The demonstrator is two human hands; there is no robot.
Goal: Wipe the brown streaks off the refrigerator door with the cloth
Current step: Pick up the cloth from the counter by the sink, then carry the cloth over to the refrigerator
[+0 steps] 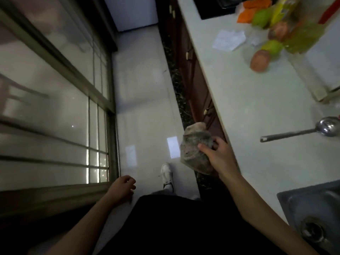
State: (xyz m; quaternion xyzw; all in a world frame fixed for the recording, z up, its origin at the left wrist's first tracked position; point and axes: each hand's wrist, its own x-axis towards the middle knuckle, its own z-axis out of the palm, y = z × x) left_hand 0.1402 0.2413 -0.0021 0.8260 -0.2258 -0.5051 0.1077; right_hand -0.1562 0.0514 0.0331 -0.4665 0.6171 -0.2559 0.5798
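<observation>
As I stand in a narrow kitchen aisle, my right hand (219,153) is clamped around a crumpled grey, stained cloth (196,148), held in the air just off the edge of the pale countertop (248,107). My left hand (122,188) hangs empty, its fingers loosely curled, near the frame of a sliding glass door (55,100). On the counter lie a steel ladle (301,130), a scrap of paper (229,40) and blurred fruit (266,50); a sink (312,214) sits at the near end. A white appliance panel (134,11), possibly the refrigerator, stands at the far end of the tiled floor (147,92), well away from the cloth.
</observation>
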